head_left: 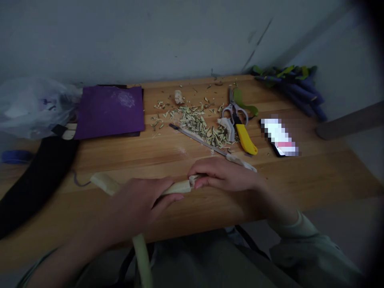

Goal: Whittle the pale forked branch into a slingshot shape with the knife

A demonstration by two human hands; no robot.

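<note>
My left hand (141,200) is wrapped round a pale, whitish-green stalk-like piece (179,187) near the table's front edge. Further pale lengths show beyond this hand, one to its upper left and one hanging below the edge. My right hand (219,174) pinches a small whitish, crumpled-looking piece (194,180) against the stalk's right end. Behind the hands lies a long thin blade or file (199,140) with a whitish handle. Pale green shavings (195,122) are scattered past it.
Scissors (235,110) and a yellow-handled cutter (246,139) lie behind my right hand, a lit phone (279,138) further right. Purple sheet (111,112), plastic bag (36,108) and black curved object (42,180) are left. A dark bundle (294,86) lies back right on the wooden table (210,212).
</note>
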